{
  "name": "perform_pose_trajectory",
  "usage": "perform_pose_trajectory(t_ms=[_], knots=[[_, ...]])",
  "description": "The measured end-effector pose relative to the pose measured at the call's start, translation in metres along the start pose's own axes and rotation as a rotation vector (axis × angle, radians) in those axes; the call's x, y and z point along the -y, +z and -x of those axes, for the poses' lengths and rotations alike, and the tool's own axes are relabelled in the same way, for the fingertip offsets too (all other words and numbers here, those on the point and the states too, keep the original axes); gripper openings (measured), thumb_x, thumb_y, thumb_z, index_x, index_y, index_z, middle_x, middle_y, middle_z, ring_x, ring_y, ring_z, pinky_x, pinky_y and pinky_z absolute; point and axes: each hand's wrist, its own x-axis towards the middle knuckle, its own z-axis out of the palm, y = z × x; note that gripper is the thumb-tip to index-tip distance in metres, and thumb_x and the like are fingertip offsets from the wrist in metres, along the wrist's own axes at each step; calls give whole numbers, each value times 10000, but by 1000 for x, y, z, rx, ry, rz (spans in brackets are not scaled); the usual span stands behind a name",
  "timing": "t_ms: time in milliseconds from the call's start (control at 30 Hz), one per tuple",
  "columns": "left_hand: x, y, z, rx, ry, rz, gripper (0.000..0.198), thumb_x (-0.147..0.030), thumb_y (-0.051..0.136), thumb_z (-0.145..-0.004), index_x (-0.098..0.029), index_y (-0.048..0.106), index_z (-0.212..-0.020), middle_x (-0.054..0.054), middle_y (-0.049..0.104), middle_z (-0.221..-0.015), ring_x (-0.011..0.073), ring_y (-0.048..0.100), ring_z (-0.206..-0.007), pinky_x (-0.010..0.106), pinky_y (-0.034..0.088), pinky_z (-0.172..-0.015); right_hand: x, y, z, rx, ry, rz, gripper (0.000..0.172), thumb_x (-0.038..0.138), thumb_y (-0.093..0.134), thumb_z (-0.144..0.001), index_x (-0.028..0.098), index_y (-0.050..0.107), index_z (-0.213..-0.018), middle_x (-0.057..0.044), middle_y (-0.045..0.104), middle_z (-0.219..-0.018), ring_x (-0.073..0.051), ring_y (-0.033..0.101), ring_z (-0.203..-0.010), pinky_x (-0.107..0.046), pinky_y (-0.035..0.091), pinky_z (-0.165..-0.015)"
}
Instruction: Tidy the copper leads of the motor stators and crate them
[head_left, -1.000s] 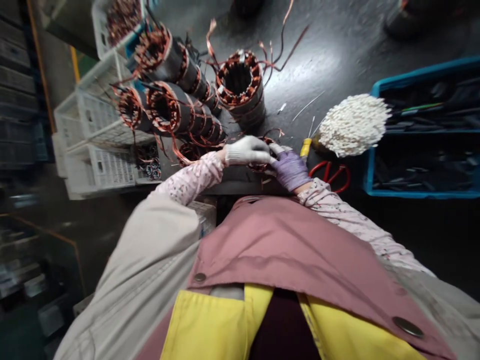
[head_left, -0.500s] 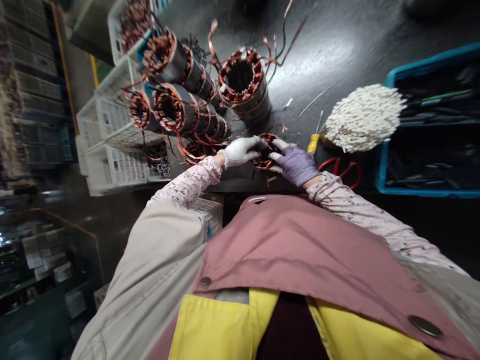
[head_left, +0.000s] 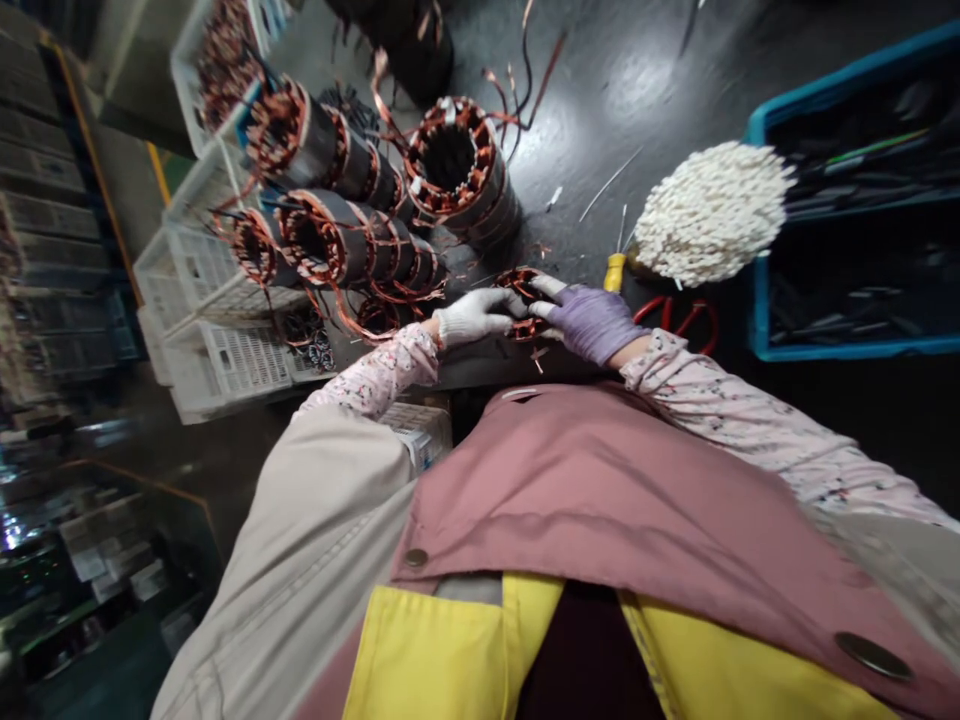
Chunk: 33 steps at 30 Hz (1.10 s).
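A motor stator (head_left: 527, 328) with copper windings stands near the table's front edge, between my two hands. From its left side my left hand (head_left: 474, 316), in a white glove, grips it with curled fingers at the rim. My right hand (head_left: 594, 322) wears a purple glove with pale fingertips and holds the stator's right side, fingers reaching over the top ring of windings. The fingers hide part of the ring. Just behind it, a larger stator (head_left: 491, 200) stands upright with long copper leads sticking up.
Several stators (head_left: 360, 240) lie on their sides at the left, by white plastic crates (head_left: 247, 355). To the right are a yellow-handled tool (head_left: 615, 272), red-handled scissors (head_left: 701, 325), a bundle of white sticks (head_left: 712, 215) and a blue bin (head_left: 759, 300) of dark strips.
The view has shifted, so the table's things sit further left in the picture. Both hands stay at the stator, the left one's fingers a little lower on its rim.
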Motion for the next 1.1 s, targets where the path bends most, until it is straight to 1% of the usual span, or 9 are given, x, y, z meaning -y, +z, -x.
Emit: perform_pose_trajectory(t_ms=[133,300,367,533,667,800,900,1000,1100], knots=[[-4,3,3,-8,-48,-221,481,-302,767,-702,-164,675,-1154,72,737,-1147,258,681,-1083,385,514,-1025,6,-4,1,27,41,0,482,419,476,-1012,317,578,-1472,-66,306,-1690,-283,620,-1091,-393,479,-799],[8,13,22,-581,-197,-81,439,-187,598,-829,-132,615,-1264,95,733,-1127,202,694,-1017,356,551,-965,8,-1,1,22,38,9,451,428,454,-1029,310,599,-1439,-49,288,-1699,-275,620,-1087,-395,475,-808],[8,15,30,-671,-213,-92,413,-193,559,-874,-129,604,-1280,102,727,-1146,201,687,-1044,357,548,-977,7,1,0,6,28,8,443,418,456,-1029,305,604,-1430,-56,294,-1696,-272,618,-1089,-401,474,-816],[-23,14,24,-222,-115,-629,640,-311,714,-850,-208,536,-1457,150,551,-1482,292,615,-1266,377,517,-1008,11,1,1,0,38,24,477,461,454,-1018,265,605,-1426,-112,279,-1693,-277,627,-1063,-413,484,-806],[-51,4,-1,161,-182,-981,328,-276,544,-955,-172,734,-1201,166,709,-1190,316,677,-1145,387,507,-924,25,-3,2,23,80,42,479,438,460,-1017,209,606,-1411,-166,265,-1691,-308,640,-1072,-413,502,-782],[-58,2,-11,139,-358,-984,351,-242,471,-975,-84,754,-1108,190,742,-1031,315,694,-1069,379,494,-884,31,-2,3,62,152,-4,473,401,438,-1024,222,579,-1439,-160,230,-1705,-323,664,-1080,-417,526,-754],[-49,6,0,100,-435,-643,261,-295,615,-894,-113,755,-1017,114,746,-947,235,690,-903,316,499,-789,28,2,2,77,144,-22,486,362,380,-1032,251,554,-1473,-142,220,-1709,-304,694,-1017,-419,539,-726],[-34,16,18,-40,-519,-155,277,-339,544,-940,-128,720,-969,48,693,-760,146,602,-651,280,483,-641,23,5,0,79,109,-20,509,321,320,-1036,263,545,-1489,-138,229,-1706,-288,711,-968,-420,544,-715],[-25,21,33,-131,-489,-131,304,-352,495,-968,-139,710,-943,37,662,-699,149,585,-615,290,485,-629,22,6,-4,92,89,-24,521,338,301,-1039,266,548,-1492,-158,263,-1693,-282,716,-937,-418,541,-715]])
